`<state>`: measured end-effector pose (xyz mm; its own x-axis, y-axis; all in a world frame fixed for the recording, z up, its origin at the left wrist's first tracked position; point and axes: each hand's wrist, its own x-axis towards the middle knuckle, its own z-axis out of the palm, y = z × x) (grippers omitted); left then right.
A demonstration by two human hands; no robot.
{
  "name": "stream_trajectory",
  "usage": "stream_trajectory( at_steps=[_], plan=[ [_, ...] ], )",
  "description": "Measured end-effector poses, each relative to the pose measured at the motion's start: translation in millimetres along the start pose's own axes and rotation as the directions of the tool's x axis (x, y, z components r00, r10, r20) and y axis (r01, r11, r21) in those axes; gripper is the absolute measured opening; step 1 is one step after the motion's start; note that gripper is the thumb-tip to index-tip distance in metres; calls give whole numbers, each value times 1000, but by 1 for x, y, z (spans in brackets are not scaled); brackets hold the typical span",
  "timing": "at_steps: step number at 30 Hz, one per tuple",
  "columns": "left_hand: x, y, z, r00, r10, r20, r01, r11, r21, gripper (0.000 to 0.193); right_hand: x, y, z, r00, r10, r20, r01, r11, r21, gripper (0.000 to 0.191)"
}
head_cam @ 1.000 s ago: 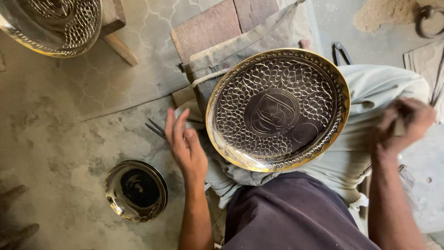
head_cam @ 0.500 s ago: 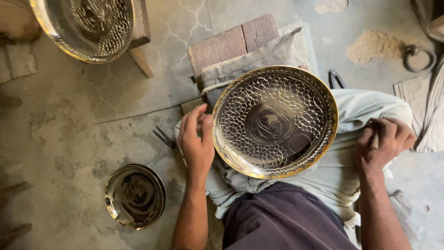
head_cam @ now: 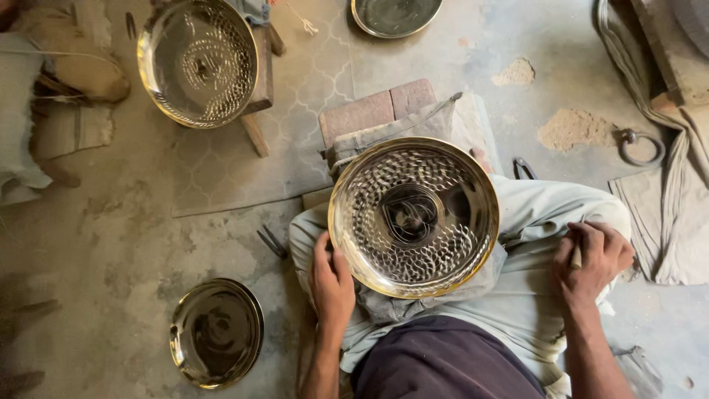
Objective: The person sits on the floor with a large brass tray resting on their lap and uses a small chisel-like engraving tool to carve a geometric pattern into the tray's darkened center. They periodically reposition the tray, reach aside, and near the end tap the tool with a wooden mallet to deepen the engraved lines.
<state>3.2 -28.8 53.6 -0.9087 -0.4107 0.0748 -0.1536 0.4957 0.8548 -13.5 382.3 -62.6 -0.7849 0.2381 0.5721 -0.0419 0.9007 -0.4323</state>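
Note:
A large round brass tray [head_cam: 414, 216] with a hammered pattern and a heart shape at its centre rests on my lap over a grey cloth. My left hand [head_cam: 331, 284] lies against the tray's lower left rim, fingers on the cloth beside it. My right hand [head_cam: 593, 257] is closed around a thin pale tool on my right knee, apart from the tray.
A second hammered tray [head_cam: 197, 60] sits on a wooden stool at upper left. A smaller plain plate [head_cam: 216, 332] lies on the floor at lower left, another plate [head_cam: 396, 15] at the top. Bricks [head_cam: 378, 111], a metal ring [head_cam: 641, 146] and cloth [head_cam: 665, 214] lie around.
My left hand slid down from the tray's left side to its lower left rim. My right hand settled on my knee. The camera view shifted, showing more floor above.

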Motion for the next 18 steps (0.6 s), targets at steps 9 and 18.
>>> stream_trajectory(
  at_steps=[9, 18],
  plan=[
    [-68, -9, 2, 834, -434, 340, 510, 841, -179, 34, -7, 4, -7, 1000, -28, -3, 28, 999, 19, 13],
    [-67, -19, 4, 825, -406, 393, 514, 828, -223, 32, -8, 6, -4, 999, -39, 12, 39, 999, 11, 13]
  ],
)
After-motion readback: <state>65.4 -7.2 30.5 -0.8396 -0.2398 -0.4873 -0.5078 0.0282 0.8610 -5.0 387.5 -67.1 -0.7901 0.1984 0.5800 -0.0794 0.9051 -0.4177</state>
